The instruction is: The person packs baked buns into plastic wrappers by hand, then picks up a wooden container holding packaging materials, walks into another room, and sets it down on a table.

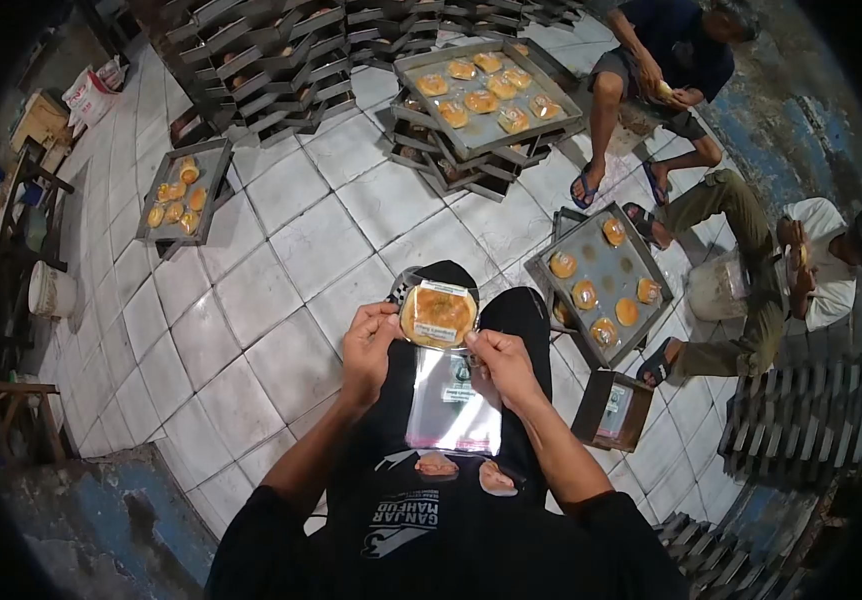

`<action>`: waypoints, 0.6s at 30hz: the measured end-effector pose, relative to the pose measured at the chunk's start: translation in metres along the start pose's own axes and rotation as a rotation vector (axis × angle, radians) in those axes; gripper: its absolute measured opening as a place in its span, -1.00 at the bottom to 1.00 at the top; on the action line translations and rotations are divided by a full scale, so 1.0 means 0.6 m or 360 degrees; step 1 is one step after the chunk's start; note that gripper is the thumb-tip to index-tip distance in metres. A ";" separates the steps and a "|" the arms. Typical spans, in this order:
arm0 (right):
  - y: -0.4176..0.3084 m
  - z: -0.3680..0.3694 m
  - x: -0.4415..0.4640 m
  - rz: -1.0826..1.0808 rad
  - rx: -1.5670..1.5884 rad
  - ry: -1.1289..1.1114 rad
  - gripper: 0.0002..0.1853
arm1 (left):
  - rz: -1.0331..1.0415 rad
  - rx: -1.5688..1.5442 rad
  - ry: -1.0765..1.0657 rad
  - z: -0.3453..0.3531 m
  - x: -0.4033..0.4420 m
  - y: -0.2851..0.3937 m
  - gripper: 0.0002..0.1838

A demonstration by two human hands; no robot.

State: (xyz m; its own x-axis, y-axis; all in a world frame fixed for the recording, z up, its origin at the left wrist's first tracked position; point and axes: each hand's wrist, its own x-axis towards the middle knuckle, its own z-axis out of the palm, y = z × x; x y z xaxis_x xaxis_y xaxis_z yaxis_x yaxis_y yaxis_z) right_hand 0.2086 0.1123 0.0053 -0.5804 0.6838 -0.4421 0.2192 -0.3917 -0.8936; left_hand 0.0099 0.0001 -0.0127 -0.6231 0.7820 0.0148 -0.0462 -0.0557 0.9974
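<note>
A round golden bun (438, 316) in a clear plastic bag with printed labels is held up in front of my lap. My left hand (369, 348) pinches the bag at its left edge. At the lower right edge, my right hand (503, 362) is closed on the same bag, thumb on top. Just below the bun, a stack of flat clear printed bags (454, 402) lies on my lap, close to my right hand.
Trays of buns stand on the tiled floor: a stacked tray (486, 125) ahead, a tray (641, 262) at right, a small tray (163, 237) at left. Two people sit at right. A box (629, 432) holds more bags. Stacked metal trays (276, 70) stand behind.
</note>
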 end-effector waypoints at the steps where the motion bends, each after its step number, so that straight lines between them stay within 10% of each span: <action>1: -0.012 0.005 -0.010 -0.0006 0.0024 0.0077 -0.62 | 0.0012 -0.0072 0.0011 0.007 0.006 0.021 -0.73; 6: -0.146 -0.011 0.016 -0.0698 -0.0478 0.0332 -0.56 | 0.0216 -0.0019 0.0104 0.059 0.099 0.105 -0.75; 13: -0.093 -0.028 0.009 -0.0495 -0.0252 0.0156 -0.60 | 0.0458 0.0444 0.0013 0.037 0.053 0.093 -0.70; 18: 0.014 0.002 -0.010 -0.0004 0.0119 0.0098 -0.74 | -0.0350 -0.0195 -0.0061 0.015 0.020 -0.012 -0.69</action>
State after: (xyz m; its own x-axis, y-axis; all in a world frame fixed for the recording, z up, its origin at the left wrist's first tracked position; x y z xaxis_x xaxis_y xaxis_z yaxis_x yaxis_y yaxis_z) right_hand 0.2130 0.1039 0.0008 -0.5311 0.7206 -0.4457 0.1572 -0.4330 -0.8876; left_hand 0.0099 0.0158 -0.0193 -0.5577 0.8064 -0.1966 -0.2732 0.0454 0.9609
